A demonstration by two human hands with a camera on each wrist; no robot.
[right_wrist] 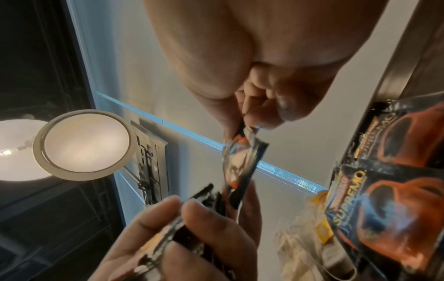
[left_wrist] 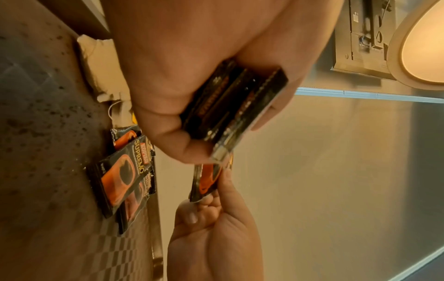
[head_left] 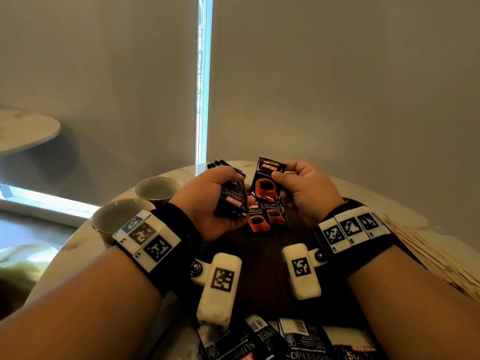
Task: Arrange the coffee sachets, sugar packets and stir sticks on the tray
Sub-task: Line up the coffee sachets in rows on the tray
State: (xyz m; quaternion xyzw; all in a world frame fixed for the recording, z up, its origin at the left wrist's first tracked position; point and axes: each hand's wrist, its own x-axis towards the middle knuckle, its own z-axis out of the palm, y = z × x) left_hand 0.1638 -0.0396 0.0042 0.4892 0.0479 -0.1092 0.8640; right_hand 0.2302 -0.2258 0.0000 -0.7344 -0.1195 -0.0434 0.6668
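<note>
Left hand: the left hand (head_left: 207,201) is raised over the tray, back of the hand toward the head camera, forearm coming in from the lower left; its fingers and thumb are curled round a stack of coffee sachets (head_left: 231,196), gripping it by its long edges.
Stack: in the left wrist view the stack of coffee sachets (left_wrist: 230,108) shows edge-on, several black packets pressed together between thumb and fingers.
Right hand: the right hand (head_left: 306,193) is lifted beside the left one, forearm coming in from the lower right; thumb and forefinger pinch 1 single sachet (head_left: 268,181) at its right edge, the other fingers curled in below.
Single sachet: held upright, printed face toward the head camera, just beside the stack, its lower end close to the left fingers; whether they touch cannot be told.
Tray: the dark tray (head_left: 259,268) lies on the round marble table (head_left: 78,245) under both hands.
Placed sachets: 2 sachets on the tray (head_left: 267,216) lie face up, overlapping, below the hands at the far part of the tray.
Loose sachets: more sachets (head_left: 272,339) lie at the table's near edge.
Stir sticks: a pile of wooden stir sticks (head_left: 441,258) lies on the table to the right of the tray.
Cups: 2 empty cups (head_left: 135,203) stand on the table to the left.
</note>
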